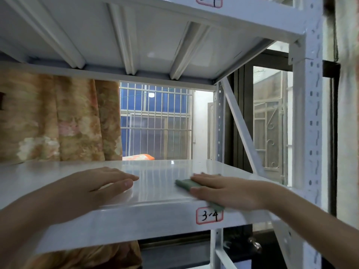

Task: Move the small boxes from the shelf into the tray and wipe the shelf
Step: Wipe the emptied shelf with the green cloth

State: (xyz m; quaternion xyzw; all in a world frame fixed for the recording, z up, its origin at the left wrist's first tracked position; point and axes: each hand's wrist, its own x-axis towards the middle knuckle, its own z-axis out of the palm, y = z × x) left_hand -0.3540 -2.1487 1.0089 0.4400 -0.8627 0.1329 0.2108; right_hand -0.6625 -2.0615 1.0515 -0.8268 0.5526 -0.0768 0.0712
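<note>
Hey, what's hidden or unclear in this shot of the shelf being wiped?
Head view only:
- Cloth: mostly covered by the right hand; its full shape is hidden.
- Shelf: left end cut off by the frame edge.
- Tray and small boxes: not in view.
- Upper label: cut off by the top edge.
- Right side of frame: motion-blurred.
- Left hand lies flat on the shelf.

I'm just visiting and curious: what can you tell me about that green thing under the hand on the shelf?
The green cloth looks like a soft, folded pad of dull green fabric. It lies flat on the glossy white shelf, near the front edge above the label reading 3-4. The right hand presses on it with straight fingers, covering most of it; one corner sticks out left, another at the shelf's front edge.
</note>
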